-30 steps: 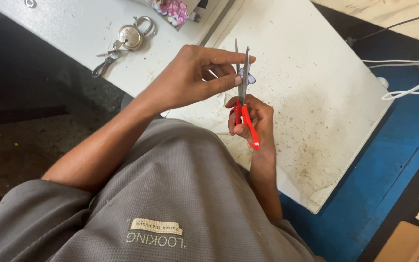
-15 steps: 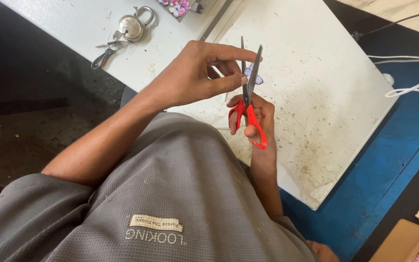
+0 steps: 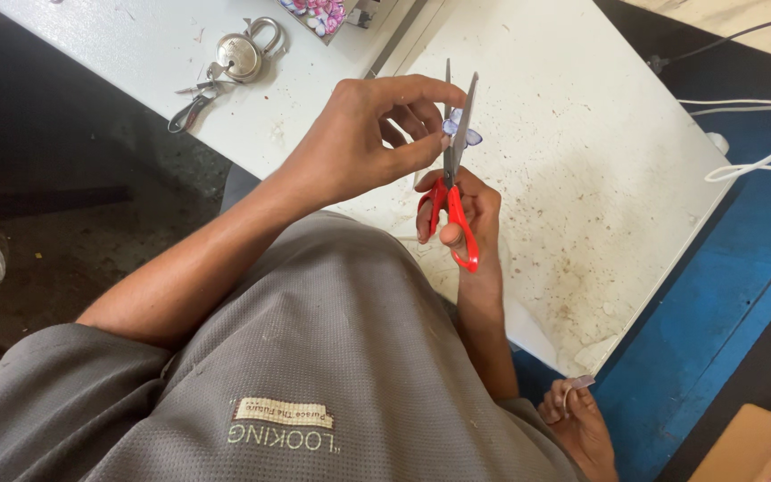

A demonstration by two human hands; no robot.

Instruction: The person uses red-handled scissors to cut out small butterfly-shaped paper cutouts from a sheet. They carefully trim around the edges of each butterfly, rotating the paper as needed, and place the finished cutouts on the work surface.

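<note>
Red-handled scissors [image 3: 451,192], blades slightly parted, gripped in right hand [image 3: 466,214]; small lilac piece [image 3: 459,128] pinched by left hand [image 3: 363,138] over white table [image 3: 582,178].

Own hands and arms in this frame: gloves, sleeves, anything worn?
No gloves: left hand and right hand are bare, with no ring, watch or band in view. Both forearms are uncovered. A short grey sleeve covers the left upper arm, part of a textured grey shirt with a small sewn label on the chest.
</note>
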